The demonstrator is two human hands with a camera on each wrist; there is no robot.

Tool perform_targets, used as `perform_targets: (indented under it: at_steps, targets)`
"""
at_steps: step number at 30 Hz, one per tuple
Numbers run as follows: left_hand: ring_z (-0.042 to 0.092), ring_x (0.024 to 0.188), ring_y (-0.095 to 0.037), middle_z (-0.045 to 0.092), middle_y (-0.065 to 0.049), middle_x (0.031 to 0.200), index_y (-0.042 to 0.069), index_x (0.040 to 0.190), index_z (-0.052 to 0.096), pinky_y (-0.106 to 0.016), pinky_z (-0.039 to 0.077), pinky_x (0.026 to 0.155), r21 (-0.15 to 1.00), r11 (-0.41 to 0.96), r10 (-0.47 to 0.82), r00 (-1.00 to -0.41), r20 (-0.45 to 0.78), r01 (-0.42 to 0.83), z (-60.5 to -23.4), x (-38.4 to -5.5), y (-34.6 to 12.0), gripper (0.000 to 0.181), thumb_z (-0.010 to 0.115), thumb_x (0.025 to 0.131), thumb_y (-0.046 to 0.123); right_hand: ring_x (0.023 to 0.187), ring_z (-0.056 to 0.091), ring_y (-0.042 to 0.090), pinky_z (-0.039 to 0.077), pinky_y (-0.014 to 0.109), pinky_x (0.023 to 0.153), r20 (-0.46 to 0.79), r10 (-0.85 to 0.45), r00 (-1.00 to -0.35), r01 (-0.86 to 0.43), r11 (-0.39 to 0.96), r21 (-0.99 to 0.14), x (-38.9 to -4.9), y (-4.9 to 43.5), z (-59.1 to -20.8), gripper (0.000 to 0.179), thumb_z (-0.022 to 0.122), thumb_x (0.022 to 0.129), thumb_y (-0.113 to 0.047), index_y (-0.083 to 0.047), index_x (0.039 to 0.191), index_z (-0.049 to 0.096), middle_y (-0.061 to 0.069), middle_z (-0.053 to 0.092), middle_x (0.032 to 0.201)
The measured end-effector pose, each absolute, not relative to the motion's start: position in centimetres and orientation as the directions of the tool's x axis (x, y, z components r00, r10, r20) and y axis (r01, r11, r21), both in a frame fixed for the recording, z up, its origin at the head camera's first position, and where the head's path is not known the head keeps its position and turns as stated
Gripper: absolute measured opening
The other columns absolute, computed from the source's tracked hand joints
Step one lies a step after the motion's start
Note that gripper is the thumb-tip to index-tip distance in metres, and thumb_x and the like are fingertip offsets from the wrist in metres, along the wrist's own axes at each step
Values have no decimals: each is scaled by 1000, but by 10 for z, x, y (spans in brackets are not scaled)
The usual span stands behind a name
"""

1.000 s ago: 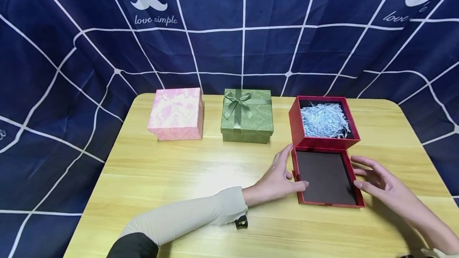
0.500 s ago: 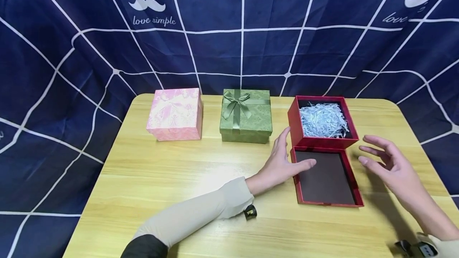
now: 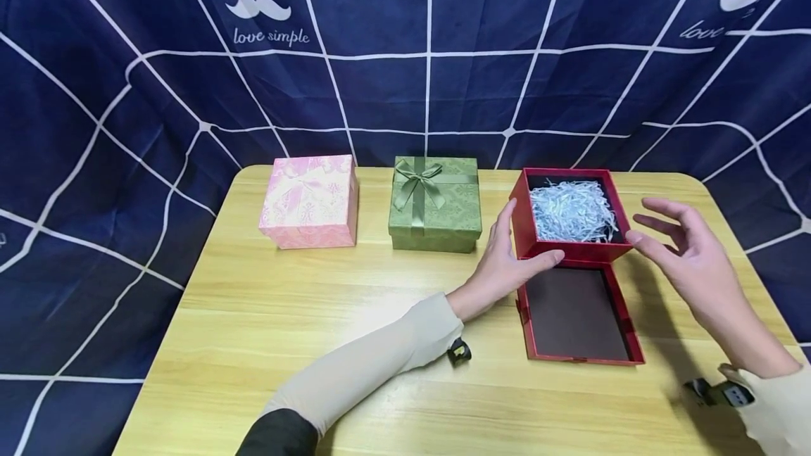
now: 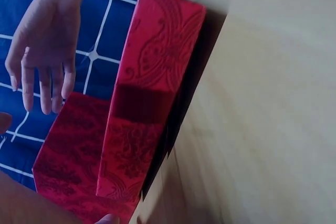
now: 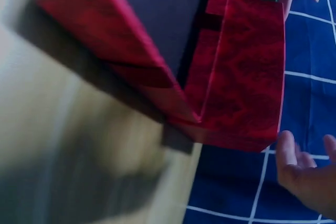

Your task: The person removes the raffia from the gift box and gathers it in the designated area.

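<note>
A red box base (image 3: pixel 550 250) filled with pale blue shredded paper (image 3: pixel 573 211) stands at the table's back right. Its lid (image 3: pixel 576 312) lies inside-up directly in front. My left hand (image 3: pixel 503 269) is at the base's left side, fingers extended along it and thumb reaching across the front; whether it touches is unclear. My right hand (image 3: pixel 687 252) hovers by the right side, fingers loosely bent, thumb tip close to the front right corner. In the right wrist view the right hand (image 5: pixel 310 177) appears beside the base (image 5: pixel 244 77), holding nothing.
A green box (image 3: pixel 434 206) with a ribbon bow stands at the back middle of the wooden table (image 3: pixel 285 329). A pink box (image 3: pixel 309 203) is left of it. A dark blue curtain (image 3: pixel 380 5) with white lines surrounds the table's back and sides.
Both hands have moved away from the lid toward the back, up to the sides of the red base. The right hand has let go of the lid's edge. The boxes have stayed put.
</note>
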State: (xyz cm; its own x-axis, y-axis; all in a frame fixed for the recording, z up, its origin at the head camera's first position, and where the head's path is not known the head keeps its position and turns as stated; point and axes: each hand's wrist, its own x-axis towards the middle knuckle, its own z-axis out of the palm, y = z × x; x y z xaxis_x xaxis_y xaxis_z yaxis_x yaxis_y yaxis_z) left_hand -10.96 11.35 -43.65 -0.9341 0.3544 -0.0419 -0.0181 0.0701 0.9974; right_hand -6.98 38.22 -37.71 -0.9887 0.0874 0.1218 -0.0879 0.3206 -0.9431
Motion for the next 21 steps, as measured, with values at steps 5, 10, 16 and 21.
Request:
perform_targets:
  at_steps: [5,10,16,21]
  targets:
    - [28,156,-9,24,12,175,36,176,15,-46,35,123,998,61,346,-938,-32,-12,-439,-118,118,114,89,90,42,130,53,2,46,5,88,49,82,-995,1,521,-854,-81,378,-368,56,71,108,-15,-27,157,47,-1,43,157]
    - [31,155,-14,27,9,173,37,176,15,-41,36,122,999,38,367,-930,-21,-8,-440,-126,120,116,91,89,37,142,49,12,44,6,87,-16,33,-999,31,536,-844,-93,375,-361,66,69,109,-21,-24,166,36,11,31,167]
    - [30,153,-8,28,8,173,30,176,18,-40,33,124,999,35,362,-932,-18,-6,-441,-132,125,115,92,88,33,154,29,55,48,7,84,-142,-85,-986,74,542,-837,-111,366,-350,85,67,110,-23,-9,174,12,23,9,177]
    - [28,154,-8,27,6,173,35,176,18,-40,32,124,998,56,378,-926,-12,9,-441,-137,127,116,92,88,33,152,24,62,56,14,80,-255,-154,-954,136,536,-833,-127,362,-344,93,64,112,-27,-7,174,-3,28,-5,177]
